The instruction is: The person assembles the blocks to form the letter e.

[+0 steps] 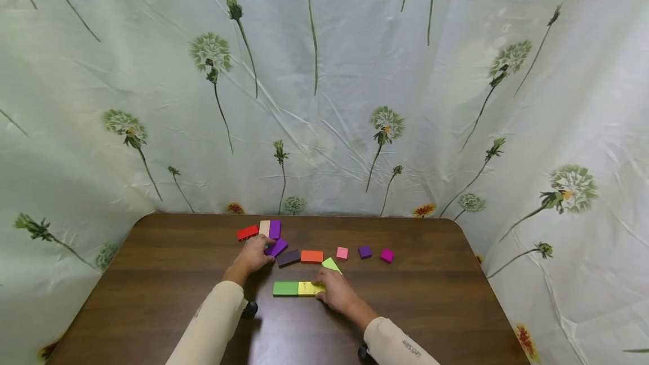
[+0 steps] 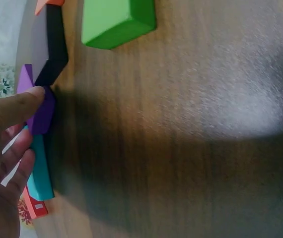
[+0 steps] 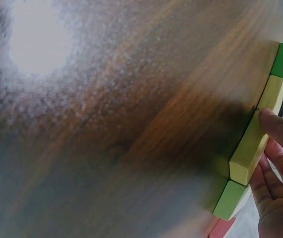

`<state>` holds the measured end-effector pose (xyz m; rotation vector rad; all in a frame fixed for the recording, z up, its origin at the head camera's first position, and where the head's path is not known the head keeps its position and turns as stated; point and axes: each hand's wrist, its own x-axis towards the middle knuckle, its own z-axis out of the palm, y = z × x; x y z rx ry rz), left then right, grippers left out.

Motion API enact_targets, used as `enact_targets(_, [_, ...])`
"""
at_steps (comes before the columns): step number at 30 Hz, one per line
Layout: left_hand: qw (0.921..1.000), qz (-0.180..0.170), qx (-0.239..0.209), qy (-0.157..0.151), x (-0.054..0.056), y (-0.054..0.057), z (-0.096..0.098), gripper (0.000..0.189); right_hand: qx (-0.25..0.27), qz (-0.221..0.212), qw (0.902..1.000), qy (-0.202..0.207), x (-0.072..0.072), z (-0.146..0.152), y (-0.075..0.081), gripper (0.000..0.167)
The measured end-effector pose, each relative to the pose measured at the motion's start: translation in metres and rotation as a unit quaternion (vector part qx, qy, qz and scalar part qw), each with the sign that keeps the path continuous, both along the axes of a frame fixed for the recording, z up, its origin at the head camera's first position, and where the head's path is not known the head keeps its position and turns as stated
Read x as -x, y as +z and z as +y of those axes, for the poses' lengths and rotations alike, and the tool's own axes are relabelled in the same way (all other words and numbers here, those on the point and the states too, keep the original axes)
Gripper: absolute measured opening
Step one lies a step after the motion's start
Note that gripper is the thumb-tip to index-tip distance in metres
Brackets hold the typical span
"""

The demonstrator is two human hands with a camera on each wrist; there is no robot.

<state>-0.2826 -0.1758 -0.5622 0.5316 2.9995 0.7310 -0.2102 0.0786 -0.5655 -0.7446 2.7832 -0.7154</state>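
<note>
My left hand (image 1: 255,253) pinches a purple block (image 1: 277,248) at the back left of the table, thumb on its near side. A teal block (image 2: 40,171) lies beside it, mostly hidden by that hand in the head view. Touching the purple block's other end is a dark block (image 1: 289,258). Nearer the front, my right hand (image 1: 338,292) grips a yellow block (image 3: 249,148), its thumb on the near face and fingers behind. That block stands end to end with another yellow block (image 1: 307,288), which abuts a green block (image 1: 285,289).
Behind the left hand lie red (image 1: 247,233), beige (image 1: 264,228) and second purple (image 1: 275,229) blocks. An orange block (image 1: 311,256) adjoins the dark one; a lime block (image 1: 331,264) sits behind the right hand. Pink (image 1: 342,253), violet (image 1: 364,252) and magenta (image 1: 387,255) blocks are spaced rightward.
</note>
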Motion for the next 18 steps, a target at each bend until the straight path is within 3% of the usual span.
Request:
enact_targets(7, [0.9992,-0.012,0.016,0.034,-0.002,0.005,-0.001,0.035,0.0,0.008,1.0,0.004,0.002,0.001,0.001,0.024])
enact_targets(13, [0.9966,-0.011,0.069,0.044,-0.006,0.005,-0.002,0.038,-0.001,0.001,1.0,0.003,0.001,0.001,0.002,0.025])
enact_targets(18, [0.9954,-0.018,0.077,0.054,-0.011,0.007,-0.003,0.035,-0.001,0.015,0.9999,0.008,-0.001,0.001,0.002,0.024])
